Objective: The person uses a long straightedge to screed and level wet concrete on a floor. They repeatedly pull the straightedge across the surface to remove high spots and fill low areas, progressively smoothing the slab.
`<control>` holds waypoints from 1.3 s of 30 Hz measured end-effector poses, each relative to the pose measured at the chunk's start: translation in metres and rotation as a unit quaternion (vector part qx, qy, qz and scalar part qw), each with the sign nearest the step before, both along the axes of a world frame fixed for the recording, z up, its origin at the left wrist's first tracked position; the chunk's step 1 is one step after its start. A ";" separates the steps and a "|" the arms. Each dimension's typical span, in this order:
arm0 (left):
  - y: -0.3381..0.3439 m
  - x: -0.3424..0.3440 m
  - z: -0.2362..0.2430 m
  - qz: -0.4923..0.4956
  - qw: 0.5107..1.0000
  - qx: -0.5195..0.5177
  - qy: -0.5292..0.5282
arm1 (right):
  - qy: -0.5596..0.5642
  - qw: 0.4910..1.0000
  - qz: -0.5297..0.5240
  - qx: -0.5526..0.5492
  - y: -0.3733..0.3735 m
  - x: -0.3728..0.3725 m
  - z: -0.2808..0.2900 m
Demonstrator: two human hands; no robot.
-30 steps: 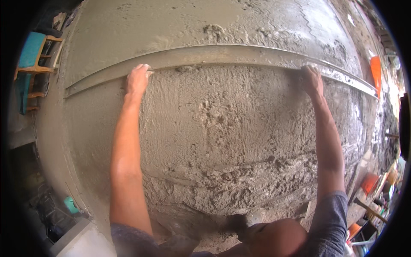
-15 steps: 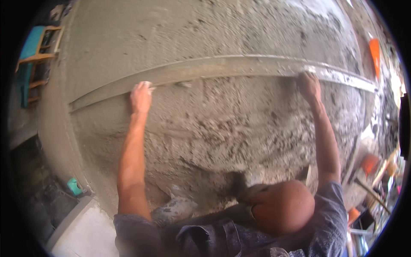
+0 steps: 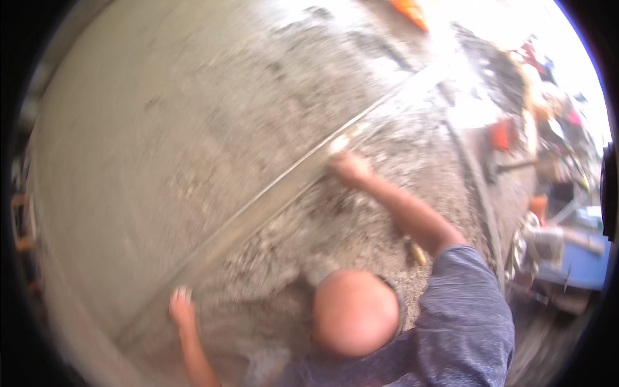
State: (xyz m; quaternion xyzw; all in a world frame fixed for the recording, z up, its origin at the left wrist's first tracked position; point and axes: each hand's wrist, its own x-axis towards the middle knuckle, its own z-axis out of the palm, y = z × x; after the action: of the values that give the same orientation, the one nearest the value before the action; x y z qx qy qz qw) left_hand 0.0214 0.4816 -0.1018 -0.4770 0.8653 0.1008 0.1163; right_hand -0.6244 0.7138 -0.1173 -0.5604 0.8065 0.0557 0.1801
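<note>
A long metal straightedge (image 3: 278,201) lies slantwise across wet grey mortar (image 3: 213,129), from the lower left up to the bright upper right. Near its lower-left end my left hand (image 3: 182,307) is closed on the near edge, its fingertips over it. Farther along, right of the middle, my right hand (image 3: 351,169) grips the same edge. The mortar beyond the bar looks fairly smooth, while the mortar on my side is rough and lumpy. Motion blurs both hands, and glare washes out the bar's far right end.
My bare knee (image 3: 356,313) is bent close to the rough mortar. On the right are an orange-red container (image 3: 501,134), a long-handled tool (image 3: 522,165) and a blue bin (image 3: 583,258) among clutter. Something orange (image 3: 411,13) lies at the top edge.
The view has swung round to the right, so the straightedge now slants instead of lying across. My left hand appears lower and my right hand nearer the middle; both still hold the bar.
</note>
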 end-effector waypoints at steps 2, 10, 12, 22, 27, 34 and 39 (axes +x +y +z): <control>0.013 -0.008 0.004 0.022 0.999 0.032 0.029 | -0.030 0.998 0.040 -0.045 -0.015 0.002 0.022; -0.030 -0.067 0.069 -0.129 0.975 0.180 0.019 | -0.044 0.992 -0.009 -0.117 0.016 -0.005 0.011; -0.043 -0.057 0.071 -0.152 0.968 0.202 -0.004 | -0.030 0.990 -0.006 -0.140 0.009 0.008 0.007; -0.029 -0.054 0.063 -0.108 0.982 0.118 -0.097 | 0.006 0.997 -0.011 -0.075 0.001 0.027 0.015; -0.016 -0.044 0.026 -0.091 0.993 0.062 -0.039 | 0.070 0.991 -0.015 -0.117 0.019 0.013 0.026; -0.007 -0.013 0.011 0.006 0.995 0.033 0.091 | 0.013 0.997 -0.067 0.041 -0.029 0.050 0.044; 0.010 -0.006 -0.022 0.024 0.980 -0.048 0.191 | -0.050 0.984 0.102 -0.140 -0.002 0.011 0.013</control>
State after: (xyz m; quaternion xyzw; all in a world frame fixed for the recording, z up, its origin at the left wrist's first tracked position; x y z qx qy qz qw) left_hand 0.0149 0.4918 -0.1237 -0.4748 0.8637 0.1507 -0.0767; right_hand -0.6131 0.7119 -0.1048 -0.6613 0.7351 -0.0675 0.1331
